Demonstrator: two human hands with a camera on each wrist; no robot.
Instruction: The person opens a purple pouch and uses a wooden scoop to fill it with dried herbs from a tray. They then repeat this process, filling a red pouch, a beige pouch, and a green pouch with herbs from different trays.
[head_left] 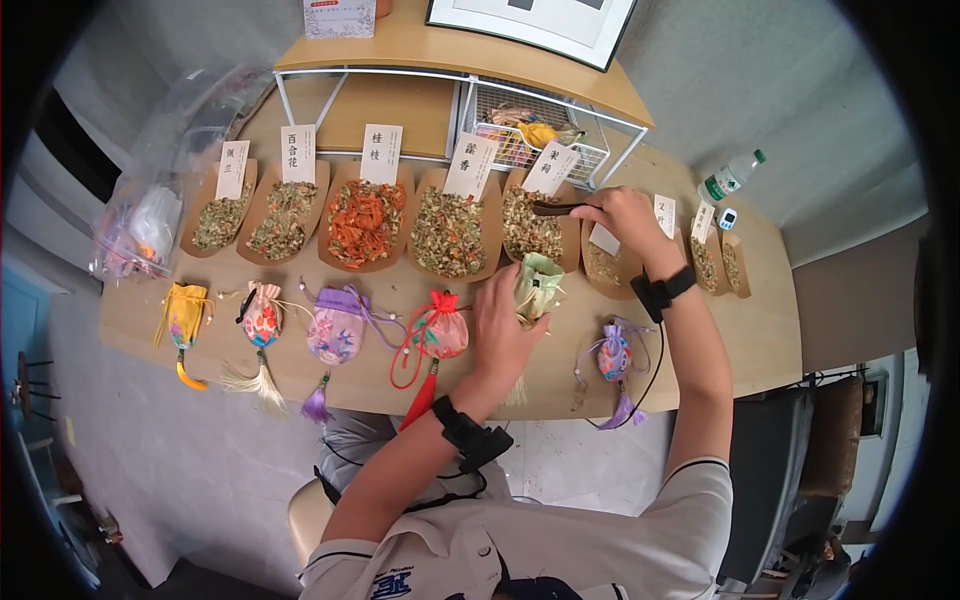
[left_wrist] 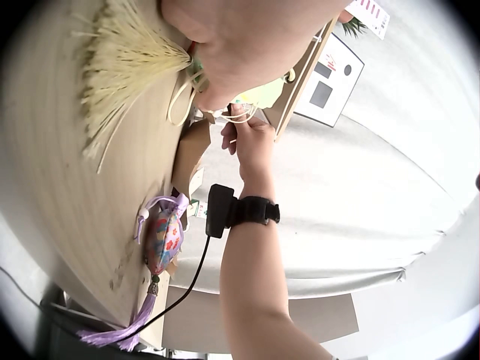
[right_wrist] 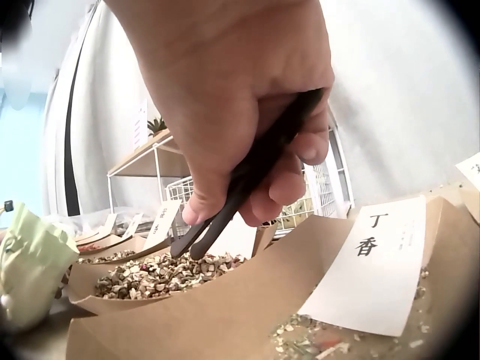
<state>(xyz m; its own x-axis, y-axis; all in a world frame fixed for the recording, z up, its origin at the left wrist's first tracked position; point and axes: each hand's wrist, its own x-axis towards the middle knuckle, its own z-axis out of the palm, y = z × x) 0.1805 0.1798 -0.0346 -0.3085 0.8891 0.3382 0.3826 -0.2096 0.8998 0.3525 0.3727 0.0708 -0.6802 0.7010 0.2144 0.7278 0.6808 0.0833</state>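
My left hand (head_left: 500, 335) holds a light green drawstring pouch (head_left: 541, 284) upright near the table's front, its mouth spread. A cream tassel (left_wrist: 131, 64) hangs below it in the left wrist view. Over the fifth paper tray (head_left: 574, 240) from the left, my right hand (head_left: 632, 216) grips dark tongs (right_wrist: 244, 180) between thumb and fingers. The tips of the tongs are close together, right at the surface of the chopped dried herbs (right_wrist: 161, 276). In the right wrist view the pouch stands left of that tray.
Four other herb trays, including one with orange bits (head_left: 366, 222), run leftward; smaller trays (head_left: 706, 265) stand right. Embroidered pouches, among them a red one (head_left: 440, 330) and a purple-tasselled one (head_left: 614, 355), line the front. Behind are a shelf (head_left: 400, 50), wire basket (head_left: 590, 160) and bottle (head_left: 730, 178).
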